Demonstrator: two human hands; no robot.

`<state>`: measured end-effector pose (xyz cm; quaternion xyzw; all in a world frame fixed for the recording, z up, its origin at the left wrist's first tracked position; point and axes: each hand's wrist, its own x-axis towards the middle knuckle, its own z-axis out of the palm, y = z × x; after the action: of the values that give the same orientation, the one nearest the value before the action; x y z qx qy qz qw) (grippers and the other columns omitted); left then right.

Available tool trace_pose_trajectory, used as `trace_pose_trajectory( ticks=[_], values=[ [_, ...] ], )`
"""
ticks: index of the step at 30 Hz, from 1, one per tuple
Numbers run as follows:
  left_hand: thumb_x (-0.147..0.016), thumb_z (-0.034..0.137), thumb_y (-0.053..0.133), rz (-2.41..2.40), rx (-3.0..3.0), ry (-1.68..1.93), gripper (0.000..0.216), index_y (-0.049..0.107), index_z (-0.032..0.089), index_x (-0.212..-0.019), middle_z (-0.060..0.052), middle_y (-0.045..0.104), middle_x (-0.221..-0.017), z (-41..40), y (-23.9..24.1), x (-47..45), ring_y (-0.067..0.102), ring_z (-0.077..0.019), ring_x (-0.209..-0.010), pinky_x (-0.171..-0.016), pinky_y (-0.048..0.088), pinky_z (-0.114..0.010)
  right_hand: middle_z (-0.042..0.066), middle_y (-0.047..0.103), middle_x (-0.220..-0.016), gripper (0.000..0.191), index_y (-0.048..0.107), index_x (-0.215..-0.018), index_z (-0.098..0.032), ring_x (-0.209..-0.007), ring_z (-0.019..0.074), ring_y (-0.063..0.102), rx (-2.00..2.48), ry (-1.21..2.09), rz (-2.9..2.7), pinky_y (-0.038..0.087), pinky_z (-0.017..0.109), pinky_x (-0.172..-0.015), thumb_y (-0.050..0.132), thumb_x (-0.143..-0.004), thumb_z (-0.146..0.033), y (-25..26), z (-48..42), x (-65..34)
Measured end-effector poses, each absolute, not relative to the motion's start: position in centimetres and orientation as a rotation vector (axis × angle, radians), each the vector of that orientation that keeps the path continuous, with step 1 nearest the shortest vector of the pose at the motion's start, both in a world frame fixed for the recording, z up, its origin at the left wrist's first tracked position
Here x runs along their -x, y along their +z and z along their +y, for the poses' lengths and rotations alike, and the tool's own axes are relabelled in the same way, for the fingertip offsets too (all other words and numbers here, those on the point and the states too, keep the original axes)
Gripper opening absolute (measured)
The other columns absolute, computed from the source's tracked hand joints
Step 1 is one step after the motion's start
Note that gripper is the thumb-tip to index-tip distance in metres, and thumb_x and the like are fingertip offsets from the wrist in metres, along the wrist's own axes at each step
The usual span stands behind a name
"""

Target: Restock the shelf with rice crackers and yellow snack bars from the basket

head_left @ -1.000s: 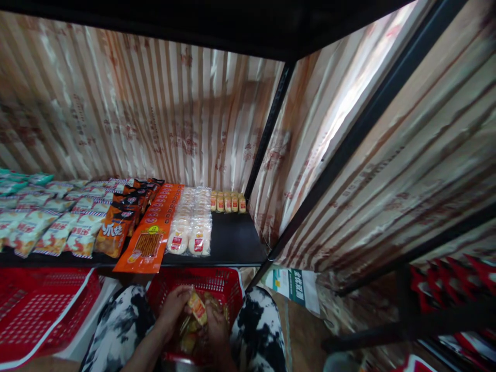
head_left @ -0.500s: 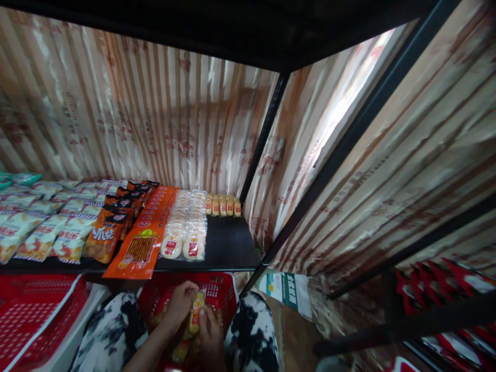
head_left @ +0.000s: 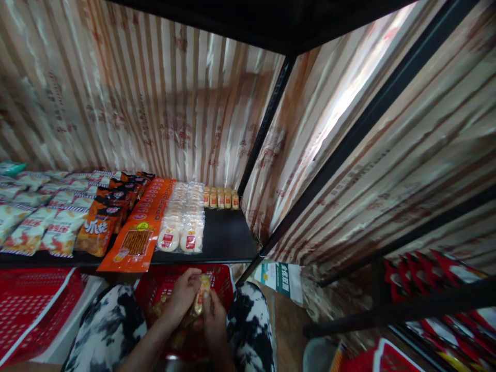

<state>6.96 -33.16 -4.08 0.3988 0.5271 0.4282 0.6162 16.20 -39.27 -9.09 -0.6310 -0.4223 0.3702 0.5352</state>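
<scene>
Over a red plastic basket (head_left: 220,276) on my lap, my left hand (head_left: 182,297) and my right hand (head_left: 212,320) both close on small yellow snack packets (head_left: 201,295) held upright between them. More packets of the same kind lie in the basket under my hands. On the black shelf (head_left: 228,240) in front, a short row of the same yellow packets (head_left: 220,198) stands at the back right corner.
Rows of snack bags fill the shelf: white round cakes (head_left: 182,227), a long orange bag (head_left: 135,245), dark orange bags (head_left: 98,230), pale bags (head_left: 34,227) further left. A second red basket (head_left: 31,305) sits at lower left. Black shelf posts and striped sheeting stand at right.
My hands have lifted the yellow packets slightly higher over the basket and drawn them together. The view has shifted a little down and to the right.
</scene>
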Motion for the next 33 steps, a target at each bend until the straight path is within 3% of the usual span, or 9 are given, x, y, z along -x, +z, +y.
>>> trace_pose_trajectory(
  ticks=[7,16,26,33],
  values=[
    [-0.063,0.011,0.061,1.258,-1.042,1.0,0.015,0.067,0.017,-0.075,-0.004,0.068,-0.079,-33.2,-3.7,-7.5,0.062,-0.0175,-0.078,-0.079,0.046,-0.028,0.006,0.071,-0.084,0.039,0.067,-0.093,-0.02,-0.076,0.0183,0.065,1.566,0.824,-1.056,0.049,0.026,-0.071,0.043,-0.085,-0.05,-7.9,-38.7,-16.8],
    [-0.073,0.01,0.054,1.295,-1.254,0.985,0.023,0.067,0.017,-0.09,-0.007,0.068,-0.092,-33.6,-3.5,-7.8,0.062,-0.0176,-0.086,-0.087,0.044,-0.03,0.008,0.068,-0.105,0.044,0.059,-0.116,-0.018,-0.094,0.0184,0.063,1.707,0.708,-1.117,0.047,0.027,-0.082,0.035,-0.089,-0.043,-7.0,-38.2,-17.6],
    [-0.075,0.009,0.053,1.225,-1.278,1.031,0.025,0.064,0.017,-0.096,-0.007,0.068,-0.097,-33.6,-2.7,-8.7,0.062,-0.0171,-0.091,-0.087,0.046,-0.03,0.011,0.064,-0.113,0.044,0.057,-0.118,-0.015,-0.102,0.0197,0.06,1.73,0.641,-1.14,0.044,0.031,-0.09,0.036,-0.088,-0.039,-7.1,-37.2,-18.2],
    [-0.071,0.004,0.056,1.294,-1.258,1.062,0.031,0.062,0.016,-0.098,-0.009,0.067,-0.099,-32.2,-1.8,-9.9,0.062,-0.0169,-0.09,-0.087,0.046,-0.029,0.013,0.061,-0.107,0.043,0.059,-0.115,-0.015,-0.099,0.0214,0.058,1.746,0.52,-1.169,0.044,0.033,-0.088,0.041,-0.086,-0.04,-5.4,-35.9,-19.0]
  ],
)
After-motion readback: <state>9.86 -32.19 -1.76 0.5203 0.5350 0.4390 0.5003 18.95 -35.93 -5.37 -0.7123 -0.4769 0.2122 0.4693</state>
